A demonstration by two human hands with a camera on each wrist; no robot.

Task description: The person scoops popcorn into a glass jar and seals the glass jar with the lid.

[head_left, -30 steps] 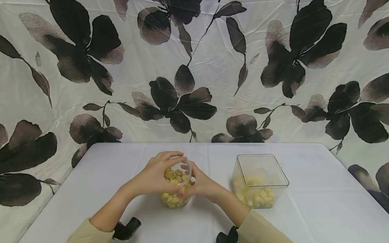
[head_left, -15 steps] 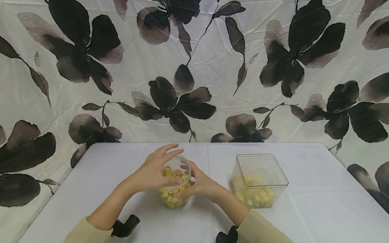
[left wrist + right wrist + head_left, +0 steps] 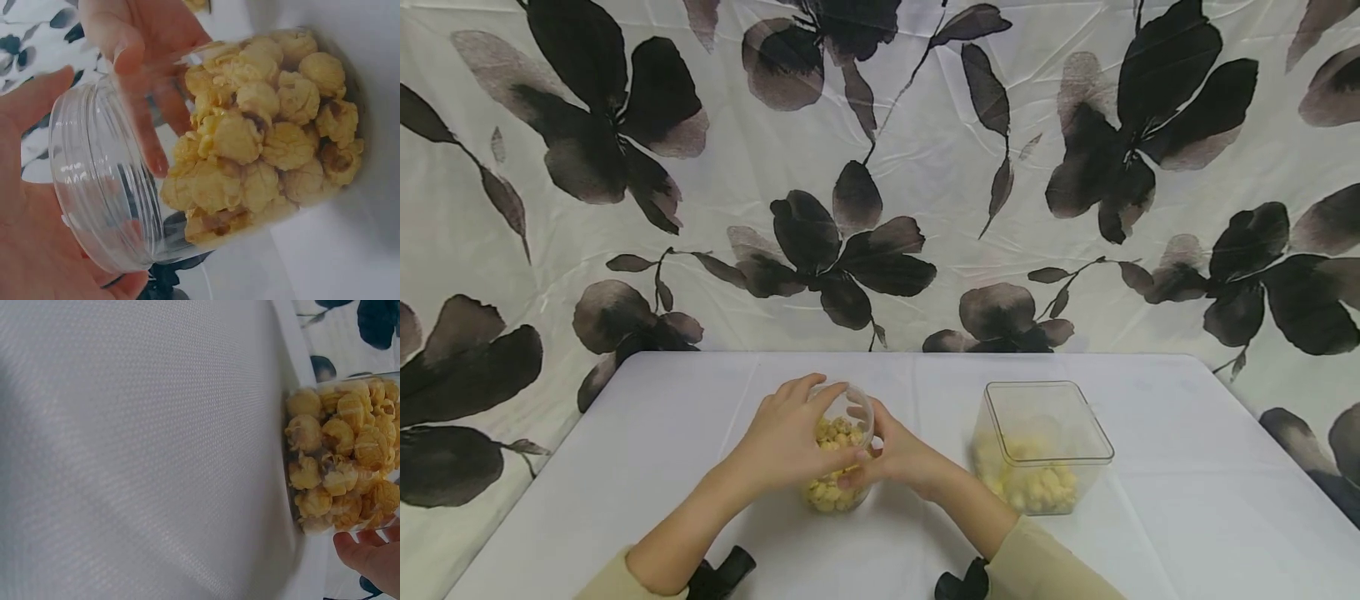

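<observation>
Round clear jar (image 3: 842, 454) of popcorn (image 3: 262, 137) is standing upright on the white table (image 3: 1150, 500), mouth up. Left hand (image 3: 786, 442) and right hand (image 3: 898, 457) are curling fingers around its sides, gripping it between them.

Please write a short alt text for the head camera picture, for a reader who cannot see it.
Two hands hold a round clear jar of yellow popcorn on a white table: the left hand curls around its side and top, the right hand grips its other side. A square clear container with popcorn stands to the right, before a flowered curtain.
</observation>
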